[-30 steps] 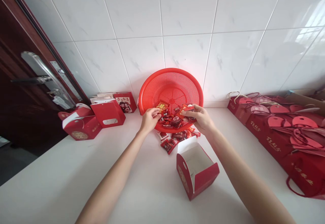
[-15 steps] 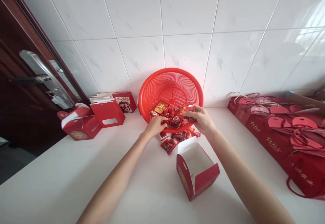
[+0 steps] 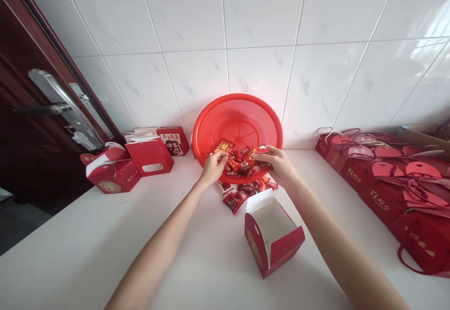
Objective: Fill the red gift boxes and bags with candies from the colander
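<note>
Right hand (image 3: 279, 163): pinching small red-wrapped sweets (image 3: 262, 152).
Left hand (image 3: 214, 167): fingers nearly closed; cannot tell if gripping.
Loose sweets (image 3: 235, 201): in and before red plastic basket (image 3: 237, 101).
Open red cardboard box (image 3: 286, 251): nearer.

On our white desk (image 3: 105, 249) we had a red mesh basket (image 3: 199, 134), wrapped candies (image 3: 235, 201) just before it, an open red box (image 3: 286, 249) nearer us, red cartons (image 3: 149, 156) at left and red gift boxes (image 3: 374, 195) at right.
</note>
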`<state>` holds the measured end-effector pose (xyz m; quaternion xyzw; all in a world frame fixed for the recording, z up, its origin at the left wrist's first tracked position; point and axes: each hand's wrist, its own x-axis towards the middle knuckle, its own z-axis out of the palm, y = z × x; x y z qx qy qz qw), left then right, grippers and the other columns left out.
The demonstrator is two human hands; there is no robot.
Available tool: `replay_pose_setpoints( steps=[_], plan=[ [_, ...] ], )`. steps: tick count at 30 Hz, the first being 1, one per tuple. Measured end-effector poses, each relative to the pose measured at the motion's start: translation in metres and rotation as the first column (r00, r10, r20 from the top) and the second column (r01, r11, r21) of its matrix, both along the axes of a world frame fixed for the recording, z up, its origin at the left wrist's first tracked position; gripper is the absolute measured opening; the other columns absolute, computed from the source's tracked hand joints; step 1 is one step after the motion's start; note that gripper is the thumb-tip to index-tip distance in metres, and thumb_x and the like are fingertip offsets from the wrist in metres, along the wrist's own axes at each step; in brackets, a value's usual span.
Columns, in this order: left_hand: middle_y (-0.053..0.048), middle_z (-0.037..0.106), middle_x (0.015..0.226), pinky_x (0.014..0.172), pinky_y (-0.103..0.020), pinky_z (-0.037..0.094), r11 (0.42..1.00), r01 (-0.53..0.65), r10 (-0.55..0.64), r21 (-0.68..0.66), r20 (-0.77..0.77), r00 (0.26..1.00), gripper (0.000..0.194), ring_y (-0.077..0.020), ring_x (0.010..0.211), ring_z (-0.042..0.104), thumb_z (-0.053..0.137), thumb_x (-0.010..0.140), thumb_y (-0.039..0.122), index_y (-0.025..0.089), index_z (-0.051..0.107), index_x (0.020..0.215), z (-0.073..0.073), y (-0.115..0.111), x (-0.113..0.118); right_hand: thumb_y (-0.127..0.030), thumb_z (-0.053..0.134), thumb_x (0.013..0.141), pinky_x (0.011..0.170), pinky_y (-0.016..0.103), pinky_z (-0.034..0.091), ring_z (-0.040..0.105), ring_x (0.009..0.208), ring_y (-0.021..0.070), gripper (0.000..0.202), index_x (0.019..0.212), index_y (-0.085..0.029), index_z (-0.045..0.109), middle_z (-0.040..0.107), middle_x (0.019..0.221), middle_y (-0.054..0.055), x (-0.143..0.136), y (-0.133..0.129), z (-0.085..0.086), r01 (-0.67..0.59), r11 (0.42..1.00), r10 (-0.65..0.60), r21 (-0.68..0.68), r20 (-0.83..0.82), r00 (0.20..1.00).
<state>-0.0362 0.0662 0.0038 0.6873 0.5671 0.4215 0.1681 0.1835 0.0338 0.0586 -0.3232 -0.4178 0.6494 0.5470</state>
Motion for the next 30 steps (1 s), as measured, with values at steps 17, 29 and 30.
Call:
replay_pose_setpoints(
  steps=[17,29,30],
  plan=[
    [-0.011,0.078,0.1,0.09,-0.044,0.053,0.968,-0.198,0.226,0.155,-0.188,0.956,0.024,-0.0307,0.098,0.072,0.05,0.09,0.012,0.019,0.072,0.094,0.014,-0.008,-0.023,-0.022,0.094,0.041,0.048,0.022,0.051,0.059,0.056,0.0105,0.038,0.065,-0.016,0.066,0.067,0.066,0.0,0.014,0.0,0.009,0.04,0.999,-0.04,0.018,0.011,0.999],
    [-0.006,0.079,0.108,0.11,-0.055,0.044,0.983,0.162,-0.117,0.087,-0.382,0.917,0.03,-0.0317,0.119,0.064,0.055,0.074,0.005,0.024,0.079,0.073,-0.011,-0.002,-0.003,-0.021,0.094,0.042,0.051,0.023,0.053,0.061,0.059,0.0115,0.038,0.067,-0.017,0.065,0.068,0.069,0.0,0.013,-0.001,0.013,0.049,0.999,-0.049,0.008,0.02,0.999],
    [-0.007,0.08,0.107,0.111,-0.055,0.044,0.982,0.17,-0.126,0.086,-0.375,0.919,0.031,-0.0317,0.118,0.065,0.055,0.075,0.005,0.023,0.079,0.074,-0.014,-0.002,-0.002,-0.021,0.094,0.042,0.051,0.023,0.053,0.06,0.06,0.0115,0.038,0.067,-0.017,0.065,0.068,0.069,0.0,0.013,-0.001,0.012,0.048,0.999,-0.048,0.007,0.02,0.999]
  ],
)
